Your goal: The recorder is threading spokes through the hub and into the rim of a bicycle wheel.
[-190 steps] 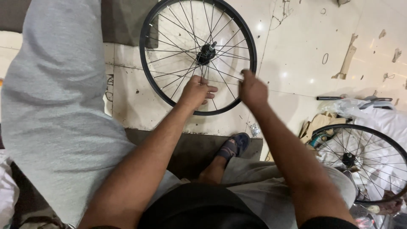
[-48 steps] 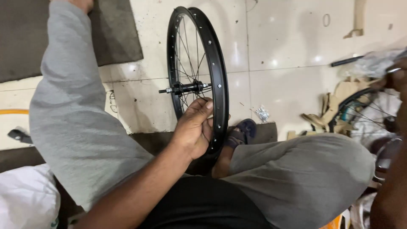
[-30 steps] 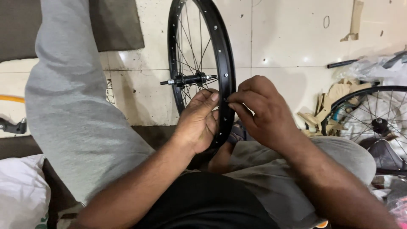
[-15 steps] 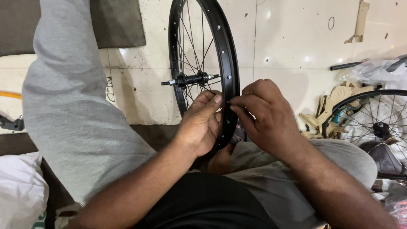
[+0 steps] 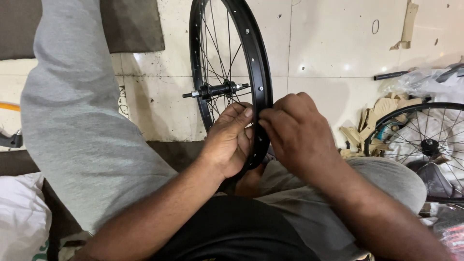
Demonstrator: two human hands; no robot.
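Observation:
A black bicycle wheel (image 5: 253, 58) stands upright and edge-on between my grey-trousered legs, its hub and axle (image 5: 216, 90) pointing left. My left hand (image 5: 227, 140) wraps the near part of the rim from the left, thumb on the rim's edge. From the right, my right hand (image 5: 297, 133) pinches at the same spot on the rim with its fingertips; whatever small part is between them is hidden. Thin spokes run from hub to rim.
A second spoked wheel (image 5: 425, 145) lies on the floor at the right, beside torn cardboard (image 5: 382, 121) and plastic wrap (image 5: 430, 79). A dark mat (image 5: 130, 24) lies at the top left, a white sack (image 5: 21, 217) at the bottom left. The floor is pale tile.
Over the last seconds the wheel turned from face-on to edge-on. My right hand came in from the right and joined the left at the rim; both have barely moved since.

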